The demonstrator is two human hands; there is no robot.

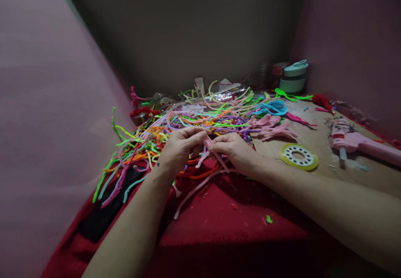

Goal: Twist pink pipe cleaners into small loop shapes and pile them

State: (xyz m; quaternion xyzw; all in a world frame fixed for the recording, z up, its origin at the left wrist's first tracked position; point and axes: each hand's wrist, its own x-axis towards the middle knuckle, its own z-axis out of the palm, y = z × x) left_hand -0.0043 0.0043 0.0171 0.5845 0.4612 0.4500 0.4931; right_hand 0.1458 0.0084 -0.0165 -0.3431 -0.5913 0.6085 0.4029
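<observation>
We see the two hands working close together, in front of a big pile of pipe cleaners in many colours. Between them is a small bunch of pale pink pipe cleaners. The left hand has its thumb and first fingers pressed together at the upper part of this bunch. The right hand pinches the same bunch from the other side, with its fingers narrow and bent; how tightly they press, we cannot tell. Thin ends of the bunch come out below the fingers, and one of them points down toward the right wrist.

Below the hands, a long pale pink strand lies in a curve on the red cloth. Nearer to us, a small green scrap lies on the same cloth. On the left, some strands hang over a black thing, which we cannot name.

To the right, a brown board carries a yellow roll of tape with a white core, and a pink glue gun. Beside the pile we find a pink bundle and a blue bundle. Behind them stands a mint-green jar.
</observation>
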